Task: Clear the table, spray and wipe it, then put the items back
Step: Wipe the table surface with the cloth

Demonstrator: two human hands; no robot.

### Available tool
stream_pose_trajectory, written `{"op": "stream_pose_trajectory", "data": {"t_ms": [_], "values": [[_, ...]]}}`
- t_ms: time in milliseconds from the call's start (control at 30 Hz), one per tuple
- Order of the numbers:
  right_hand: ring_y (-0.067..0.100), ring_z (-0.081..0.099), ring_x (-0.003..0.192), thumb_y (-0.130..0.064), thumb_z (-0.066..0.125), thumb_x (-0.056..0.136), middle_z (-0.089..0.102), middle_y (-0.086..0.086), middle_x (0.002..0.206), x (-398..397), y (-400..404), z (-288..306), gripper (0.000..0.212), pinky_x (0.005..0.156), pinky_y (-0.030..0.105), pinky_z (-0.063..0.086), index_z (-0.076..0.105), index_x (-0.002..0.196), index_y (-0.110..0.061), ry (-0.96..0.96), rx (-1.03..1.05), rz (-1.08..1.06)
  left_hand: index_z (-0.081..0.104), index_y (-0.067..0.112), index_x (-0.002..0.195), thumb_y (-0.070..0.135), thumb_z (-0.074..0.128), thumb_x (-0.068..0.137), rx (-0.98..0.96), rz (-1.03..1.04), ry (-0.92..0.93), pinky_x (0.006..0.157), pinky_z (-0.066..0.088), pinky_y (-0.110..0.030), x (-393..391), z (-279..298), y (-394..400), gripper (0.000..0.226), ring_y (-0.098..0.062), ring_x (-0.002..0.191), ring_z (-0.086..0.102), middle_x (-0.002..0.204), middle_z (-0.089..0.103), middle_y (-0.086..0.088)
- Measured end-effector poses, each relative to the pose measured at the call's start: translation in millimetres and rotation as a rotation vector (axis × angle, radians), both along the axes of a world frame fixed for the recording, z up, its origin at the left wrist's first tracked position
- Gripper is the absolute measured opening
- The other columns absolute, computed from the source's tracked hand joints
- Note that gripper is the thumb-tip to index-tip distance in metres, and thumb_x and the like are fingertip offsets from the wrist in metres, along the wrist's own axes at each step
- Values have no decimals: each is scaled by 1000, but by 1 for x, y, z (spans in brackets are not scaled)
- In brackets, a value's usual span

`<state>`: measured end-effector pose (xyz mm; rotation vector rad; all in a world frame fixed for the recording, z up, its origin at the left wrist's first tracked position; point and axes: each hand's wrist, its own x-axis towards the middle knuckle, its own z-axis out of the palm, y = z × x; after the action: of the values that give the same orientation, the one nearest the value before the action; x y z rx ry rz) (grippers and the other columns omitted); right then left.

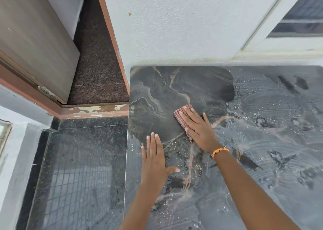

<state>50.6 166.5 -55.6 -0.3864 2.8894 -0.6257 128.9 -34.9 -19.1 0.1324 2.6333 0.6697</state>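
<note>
1. Flat and straight-fingered, the right hand [198, 128] presses a checked cloth [183, 115] onto the table [174, 88]; nothing is pinched, and the fingers lie spread over the cloth.
2. Red-and-white checks of the cloth show past the fingertips and along the hand's left edge; the rest of it is hidden under the palm.
3. An orange band [220, 151] circles the right wrist.
4. Near the table's left edge, the left hand [155, 157] lies palm down on the bare top, fingers straight and close together, thumb out to the right. It holds nothing.
5. Both hands are near each other, the left nearer the person, the right farther out.
6. Dark marbled stone forms the table top, with pale and rusty veins.
7. Around the cloth and toward the far left corner, a rounded patch looks matt and dry.
8. To the right and toward the person, the top is wet, with droplets, foam specks and curved smear marks.
9. Beyond the table stands a pale wall [174, 28], with a window frame [279, 37] at the upper right.
10. Left of the table lies a dark speckled floor [78, 159], with a door [35, 37] and a reddish frame [111, 34] beyond it.
</note>
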Motion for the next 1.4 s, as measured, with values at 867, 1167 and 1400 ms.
{"op": "stream_pose_trajectory", "data": {"t_ms": [867, 1167, 1400], "values": [[12, 4, 146, -33, 25, 93, 10, -9, 158, 6, 94, -4, 55, 117, 50, -1, 21, 148, -29, 39, 28, -148, -18, 7, 145, 65, 46, 81, -288, -160, 94, 115, -10, -46, -15, 0, 135, 107, -25, 144, -18, 156, -18, -8], [14, 7, 146, -42, 20, 86, 9, -9, 158, 41, 258, -7, 64, 116, 45, -5, 18, 149, -30, -12, 16, -618, -14, 7, 146, 65, 48, 79, -345, -161, 79, 115, -6, -50, -32, -1, 210, 108, -21, 147, -2, 158, -7, -7], [21, 5, 146, -37, 21, 90, 8, -1, 159, 49, 178, -4, 62, 116, 45, -2, 15, 150, -24, 12, 36, -404, -12, 11, 147, 67, 48, 75, -332, -129, 106, 111, -15, -45, -30, -3, 209, 109, -17, 146, 7, 159, -5, -3]]}}
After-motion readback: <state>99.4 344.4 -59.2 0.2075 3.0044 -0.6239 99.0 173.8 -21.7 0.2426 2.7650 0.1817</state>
